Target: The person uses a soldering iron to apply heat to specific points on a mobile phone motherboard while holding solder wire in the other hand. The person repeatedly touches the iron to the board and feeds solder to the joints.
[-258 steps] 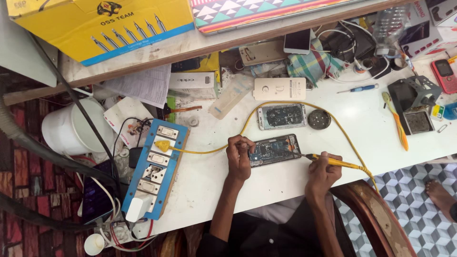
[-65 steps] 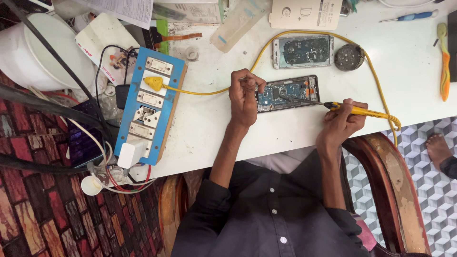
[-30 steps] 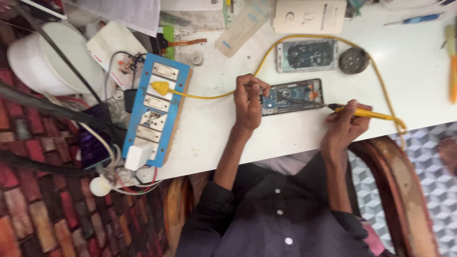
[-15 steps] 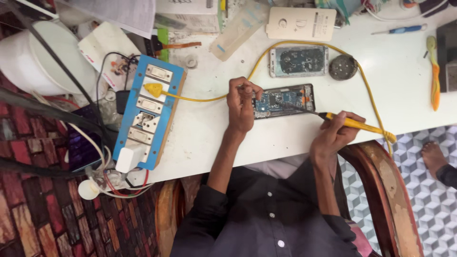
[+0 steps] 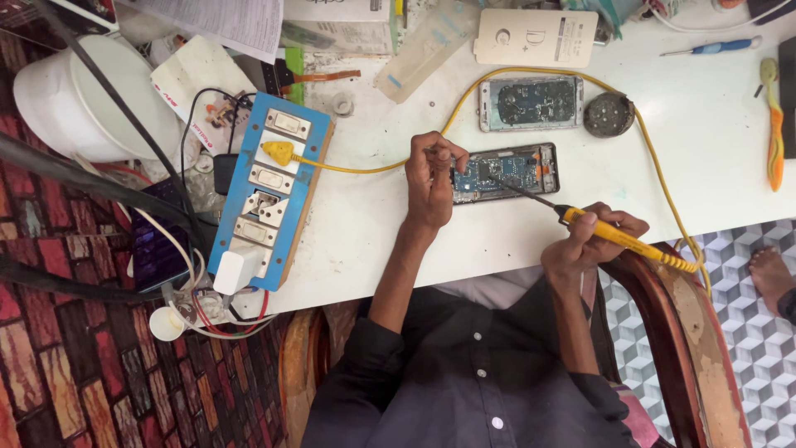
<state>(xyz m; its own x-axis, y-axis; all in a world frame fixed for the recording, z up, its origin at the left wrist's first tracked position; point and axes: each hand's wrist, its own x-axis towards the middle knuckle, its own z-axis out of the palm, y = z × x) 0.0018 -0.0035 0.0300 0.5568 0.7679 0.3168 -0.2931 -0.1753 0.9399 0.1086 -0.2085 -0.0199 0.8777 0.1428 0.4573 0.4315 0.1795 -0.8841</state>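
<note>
Opened phone (image 5: 506, 172), its circuit board bare, lies flat on the white table (image 5: 398, 216) in front of the person, between the two hands. One left hand (image 5: 431, 178) rests at the phone's left end, its fingertips pinched together at the edge of the board; whether they hold something small cannot be told. One right hand (image 5: 590, 236) is closed around the yellow handle of a soldering iron (image 5: 580, 220), whose dark tip slants up and left onto the board. The iron's yellow cord (image 5: 663, 178) loops up round the phone and runs left to a yellow plug (image 5: 278, 152) seated in a blue switchboard (image 5: 265, 203).

A second opened phone shell (image 5: 531, 103) lies just above the first, and one round dark metal disc (image 5: 609, 114) sits just beside its right end. Two screwdrivers are in view: a blue-handled screwdriver (image 5: 713, 46) near the top right and an orange and green screwdriver (image 5: 774, 124) by the right edge.

Packages sit along the far edge: one flat cream rectangular card pack (image 5: 535, 37), one long clear sleeve (image 5: 427, 46) lying aslant, and a white box (image 5: 336, 10) at the top. One white packet with red print (image 5: 199, 87) lies above the switchboard, beside one white bucket (image 5: 83, 104) at the left.
</note>
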